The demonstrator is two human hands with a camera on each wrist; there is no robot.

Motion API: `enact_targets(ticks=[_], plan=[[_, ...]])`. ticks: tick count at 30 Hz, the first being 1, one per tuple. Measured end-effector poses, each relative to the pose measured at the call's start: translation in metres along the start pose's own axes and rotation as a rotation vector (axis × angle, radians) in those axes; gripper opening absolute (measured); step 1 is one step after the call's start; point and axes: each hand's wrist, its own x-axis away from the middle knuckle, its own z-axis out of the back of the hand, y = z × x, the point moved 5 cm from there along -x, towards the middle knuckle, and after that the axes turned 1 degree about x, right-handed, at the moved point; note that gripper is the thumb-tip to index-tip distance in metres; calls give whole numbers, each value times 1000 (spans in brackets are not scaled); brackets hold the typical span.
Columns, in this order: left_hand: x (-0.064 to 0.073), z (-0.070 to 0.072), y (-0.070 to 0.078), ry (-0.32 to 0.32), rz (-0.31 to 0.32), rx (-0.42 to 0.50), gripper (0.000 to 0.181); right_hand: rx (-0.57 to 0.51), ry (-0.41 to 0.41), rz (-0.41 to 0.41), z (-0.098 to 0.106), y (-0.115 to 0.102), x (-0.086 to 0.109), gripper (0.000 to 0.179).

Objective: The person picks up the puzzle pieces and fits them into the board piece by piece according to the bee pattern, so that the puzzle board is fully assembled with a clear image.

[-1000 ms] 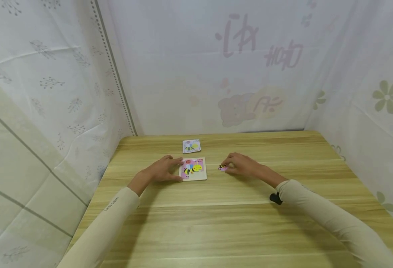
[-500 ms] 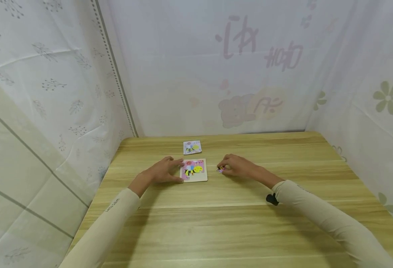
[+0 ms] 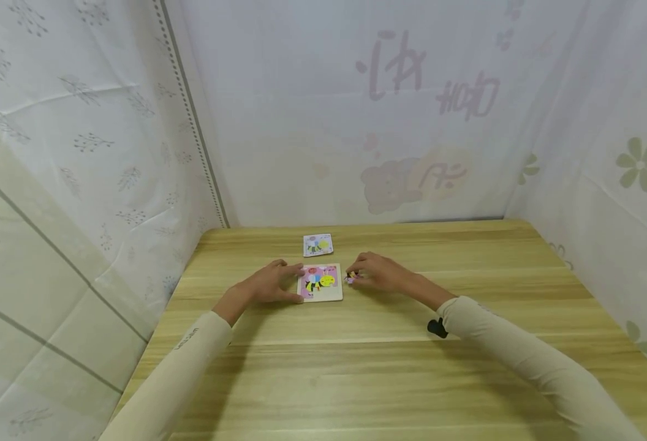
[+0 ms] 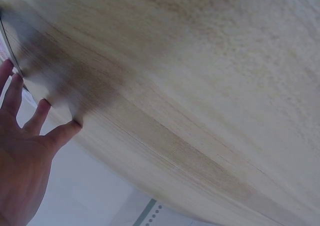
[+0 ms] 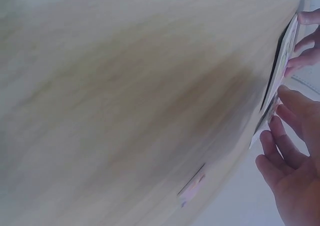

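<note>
A square puzzle board (image 3: 330, 295) with a bee picture lies on the table, its lower right part bare pale wood. My left hand (image 3: 268, 283) rests at the board's left edge, thumb at the lower corner and a finger higher up. The left wrist view shows its fingers (image 4: 37, 117) spread, some tips on the tabletop. Just right of the board, my right hand (image 3: 380, 272) pinches a small pink, black and yellow puzzle piece (image 3: 351, 278) between thumb and fingers. In the right wrist view the held piece is mostly hidden by the fingers (image 5: 286, 136).
Behind the board lies a paper card (image 3: 317, 245) with the same bee picture. A small flat pinkish piece (image 5: 192, 188) lies on the table in the right wrist view. The wooden table (image 3: 323, 380) is surrounded by printed cloth (image 3: 312, 122).
My right hand has carried the puzzle piece left, up close to the board's right edge. The left hand stays at the board's left edge.
</note>
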Motion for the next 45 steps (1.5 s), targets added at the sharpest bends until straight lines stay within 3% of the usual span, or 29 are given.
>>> enact_targets(ticks=[16,26,34,45], plan=[[-1,1,0,-9,17,-21,80,-45,-12,-1,-11,-22,-27,29],[1,1,-2,-6,22,6,79,-44,-41,66,-22,-38,-42,25],[1,0,1,6,7,14,77,-84,-57,79,-33,-48,-46,19],[0,0,0,5,9,1,78,-60,-59,104,-37,-58,-51,19]])
